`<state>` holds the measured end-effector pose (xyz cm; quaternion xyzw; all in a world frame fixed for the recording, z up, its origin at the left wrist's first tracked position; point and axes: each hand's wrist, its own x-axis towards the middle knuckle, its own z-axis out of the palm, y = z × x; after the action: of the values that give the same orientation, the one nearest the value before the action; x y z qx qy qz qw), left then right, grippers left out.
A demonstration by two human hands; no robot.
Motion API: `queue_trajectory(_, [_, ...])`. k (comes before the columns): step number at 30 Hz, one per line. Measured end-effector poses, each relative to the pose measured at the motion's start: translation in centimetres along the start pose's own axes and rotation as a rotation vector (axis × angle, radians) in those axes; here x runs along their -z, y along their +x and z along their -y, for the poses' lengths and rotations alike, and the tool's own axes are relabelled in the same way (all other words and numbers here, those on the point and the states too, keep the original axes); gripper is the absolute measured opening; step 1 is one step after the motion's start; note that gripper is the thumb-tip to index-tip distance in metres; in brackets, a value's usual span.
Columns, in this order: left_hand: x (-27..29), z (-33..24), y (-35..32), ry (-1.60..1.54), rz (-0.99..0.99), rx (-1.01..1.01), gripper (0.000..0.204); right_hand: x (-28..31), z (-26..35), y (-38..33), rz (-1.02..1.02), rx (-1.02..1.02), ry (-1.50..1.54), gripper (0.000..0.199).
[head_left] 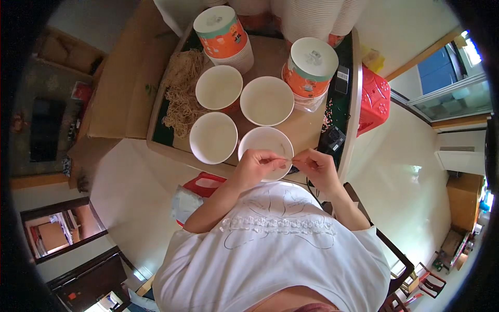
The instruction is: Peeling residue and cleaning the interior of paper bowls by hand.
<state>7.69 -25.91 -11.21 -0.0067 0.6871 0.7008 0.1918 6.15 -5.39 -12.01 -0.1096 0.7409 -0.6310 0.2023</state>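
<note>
My left hand (255,165) and my right hand (318,165) meet over the nearest white paper bowl (266,141). Both pinch a small thin thing between their fingertips, too small to identify. Three more empty white bowls (213,137) (219,87) (266,100) stand on the table just beyond. A pile of dry noodles (182,93) lies to the left of the bowls.
Two stacks of orange cups with white lids (222,32) (311,65) stand behind the bowls, with taller white cup stacks (312,15) at the back. A red plastic stool (374,99) is right of the table, a cardboard box (125,78) left, a red bag (202,184) below.
</note>
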Motion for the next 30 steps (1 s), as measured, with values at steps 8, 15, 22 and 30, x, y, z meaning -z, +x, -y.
queue_trajectory(8, [-1.7,5.8,1.9,0.047,-0.025,-0.005,0.012,0.7,-3.0,-0.8,-0.203,-0.084,0.012,0.006])
queue_trajectory(15, [-3.5,4.9,2.9,0.329,-0.139,-0.275,0.015,5.6,-2.3,-2.1,-0.411,-0.062,0.063,0.005])
queue_trajectory(22, [-3.7,2.3,6.2,-0.266,0.305,0.151,0.015,2.1,-0.8,-0.7,-0.398,-0.009,0.078,0.004])
queue_trajectory(30, [-2.6,-2.8,7.7,-0.062,0.33,0.088,0.009,5.0,4.1,-0.1,-0.215,0.005,-0.28,0.007])
